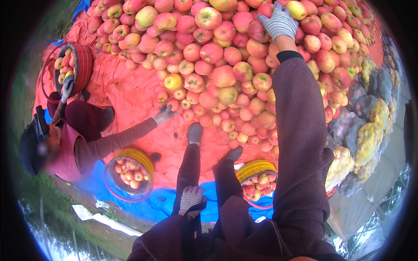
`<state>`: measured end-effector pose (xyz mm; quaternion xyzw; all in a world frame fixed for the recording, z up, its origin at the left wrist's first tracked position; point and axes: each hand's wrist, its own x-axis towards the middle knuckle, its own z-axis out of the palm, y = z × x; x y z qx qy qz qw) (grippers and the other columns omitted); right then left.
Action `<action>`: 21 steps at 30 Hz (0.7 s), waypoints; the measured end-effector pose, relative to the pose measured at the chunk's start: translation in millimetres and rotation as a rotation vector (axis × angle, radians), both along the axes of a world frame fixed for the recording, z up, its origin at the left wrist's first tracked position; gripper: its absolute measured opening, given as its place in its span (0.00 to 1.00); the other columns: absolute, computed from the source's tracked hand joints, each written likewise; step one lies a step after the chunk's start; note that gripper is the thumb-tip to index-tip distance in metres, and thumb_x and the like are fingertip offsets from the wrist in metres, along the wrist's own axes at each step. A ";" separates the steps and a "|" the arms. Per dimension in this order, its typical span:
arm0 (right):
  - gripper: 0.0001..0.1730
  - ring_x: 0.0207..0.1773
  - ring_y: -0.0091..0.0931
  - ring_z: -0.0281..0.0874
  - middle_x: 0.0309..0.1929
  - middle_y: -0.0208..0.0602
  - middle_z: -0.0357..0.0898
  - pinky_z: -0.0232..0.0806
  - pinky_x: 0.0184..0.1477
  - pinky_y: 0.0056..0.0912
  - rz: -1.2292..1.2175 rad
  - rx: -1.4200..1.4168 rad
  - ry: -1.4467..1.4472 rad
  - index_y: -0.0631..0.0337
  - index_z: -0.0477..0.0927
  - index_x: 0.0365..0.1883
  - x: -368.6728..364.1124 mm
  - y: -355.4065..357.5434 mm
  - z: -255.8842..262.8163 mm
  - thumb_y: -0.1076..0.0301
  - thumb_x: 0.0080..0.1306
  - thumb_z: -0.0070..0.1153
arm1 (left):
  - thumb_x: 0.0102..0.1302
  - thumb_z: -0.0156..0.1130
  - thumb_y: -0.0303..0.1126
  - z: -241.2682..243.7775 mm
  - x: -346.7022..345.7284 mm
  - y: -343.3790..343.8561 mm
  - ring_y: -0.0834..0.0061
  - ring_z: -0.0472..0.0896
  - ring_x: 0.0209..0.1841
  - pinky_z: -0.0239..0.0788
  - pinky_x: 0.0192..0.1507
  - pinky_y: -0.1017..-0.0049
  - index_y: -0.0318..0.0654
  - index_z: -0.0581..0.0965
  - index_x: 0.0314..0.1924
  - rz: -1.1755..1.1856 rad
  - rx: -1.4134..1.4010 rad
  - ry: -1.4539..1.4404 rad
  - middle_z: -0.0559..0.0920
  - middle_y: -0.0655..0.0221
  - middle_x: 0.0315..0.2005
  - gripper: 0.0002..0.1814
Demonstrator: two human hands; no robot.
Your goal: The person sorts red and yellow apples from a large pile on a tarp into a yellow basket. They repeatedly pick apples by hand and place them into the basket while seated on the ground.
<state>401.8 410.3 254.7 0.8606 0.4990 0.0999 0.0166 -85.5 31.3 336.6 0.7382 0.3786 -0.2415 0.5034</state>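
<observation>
A large heap of red and yellow apples [225, 76] lies before me on a red sheet. My right hand [280, 24], in a striped grey knit glove, reaches to the top of the heap, its fingers spread over the apples beside a yellow apple [296, 10]; whether it grips one I cannot tell. My left hand [191, 199], gloved alike, is low by my left leg with its fingers bent, next to a dark strap [198, 207]; its palm side is hidden. A yellow basket [256, 170] with apples stands near my right foot.
At the left a person [88, 146] in gloves crouches, one hand at a red basket [83, 68] of apples, the other reaching towards the heap. Another yellow basket [138, 160] holds apples. Filled bags [369, 140] line the right side. A blue sheet [166, 199] edges the red sheet [130, 88].
</observation>
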 end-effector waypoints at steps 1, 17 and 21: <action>0.50 0.65 0.46 0.68 0.65 0.53 0.67 0.59 0.66 0.53 -0.151 -0.219 0.250 0.56 0.64 0.69 5.8 14.7 5.7 0.37 0.54 0.62 | 0.60 0.56 0.39 -0.2 -0.4 1.0 0.55 0.76 0.54 0.57 0.64 0.56 0.41 0.75 0.51 0.013 -0.010 0.007 0.79 0.57 0.46 0.20; 0.57 0.64 0.46 0.72 0.62 0.54 0.74 0.65 0.64 0.46 -0.105 -0.408 0.195 0.59 0.62 0.68 30.9 43.6 -18.2 0.32 0.48 0.65 | 0.59 0.57 0.38 -1.9 -7.2 1.3 0.58 0.77 0.52 0.57 0.65 0.54 0.43 0.75 0.51 0.174 0.012 -0.012 0.80 0.60 0.45 0.20; 0.52 0.59 0.42 0.76 0.59 0.52 0.76 0.69 0.60 0.41 -0.056 -0.143 0.425 0.60 0.64 0.67 31.6 32.2 -11.7 0.38 0.51 0.68 | 0.59 0.57 0.38 -1.3 -9.3 0.5 0.57 0.77 0.53 0.57 0.65 0.55 0.44 0.75 0.51 0.193 -0.003 -0.031 0.80 0.60 0.46 0.20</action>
